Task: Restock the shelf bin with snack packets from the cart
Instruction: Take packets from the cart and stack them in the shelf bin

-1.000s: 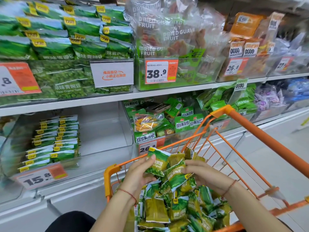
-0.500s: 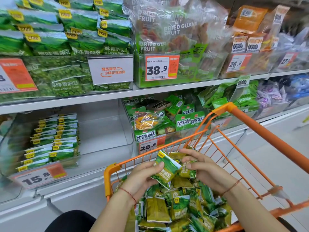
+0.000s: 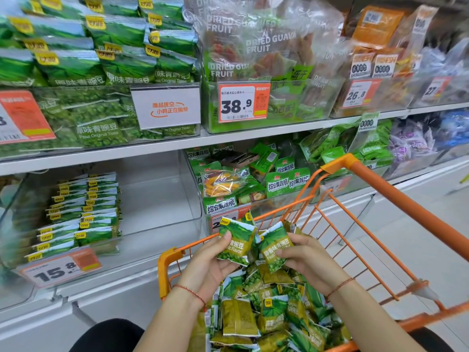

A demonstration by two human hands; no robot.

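An orange wire cart point(image 3: 396, 199) at lower right holds a heap of small green pea snack packets point(image 3: 269, 311). Above the heap, my left hand point(image 3: 210, 262) grips one green packet point(image 3: 236, 242) face up. Beside it, my right hand point(image 3: 307, 257) holds a second green packet point(image 3: 275, 246), and the two packets touch at their edges. The clear shelf bin point(image 3: 157, 194) on the lower shelf at left has neat rows of the same packets point(image 3: 81, 212) in its left half; its right half is bare. A 15.8 price tag point(image 3: 61, 268) hangs on its front.
The upper shelf carries large green pea bags point(image 3: 101, 59), dried guava fruit bags point(image 3: 266, 54) and orange packs point(image 3: 375, 29). A neighbouring bin point(image 3: 243, 184) of mixed vegetable crisps stands right of the target bin. Pale floor point(image 3: 418, 250) lies at right.
Both hands have lifted from the heap. Each now holds a packet turned face up, higher above the cart than before.
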